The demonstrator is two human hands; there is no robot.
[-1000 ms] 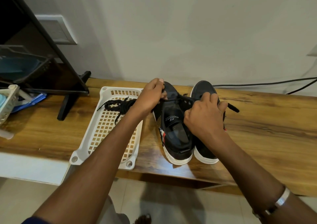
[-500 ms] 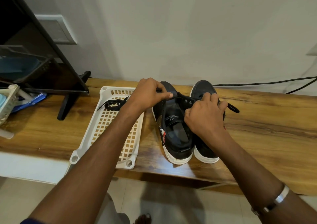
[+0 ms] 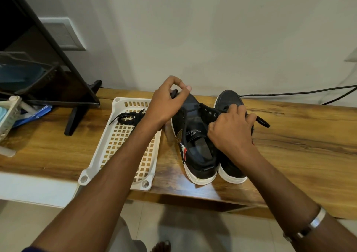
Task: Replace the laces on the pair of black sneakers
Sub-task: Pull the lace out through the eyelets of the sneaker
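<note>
The two black sneakers stand side by side on the wooden bench, toes toward the wall, just right of the white lattice tray. The left sneaker sits nearest the tray, the right sneaker touches its far side.

The left hand is above the toe of the left sneaker, at the tray's far right corner. Half a second ago it was lower, pinching the lace drawn taut across the shoe; now it has lifted and pulled back toward the tray, thumb and curled fingers pinching the black lace end, whose tip sticks up between them. The stretch of lace that ran across to the other hand no longer shows as a straight line.

The right hand has hardly moved: it rests over the eyelet area of the sneakers, fingers curled down, gripping there. The other lace end pokes out past its knuckles, away from the tray.

In the tray lies a loose black lace, bunched at the far end, unchanged. Left of the tray stands a dark monitor stand; a black cable runs along the wall beyond the sneakers.
</note>
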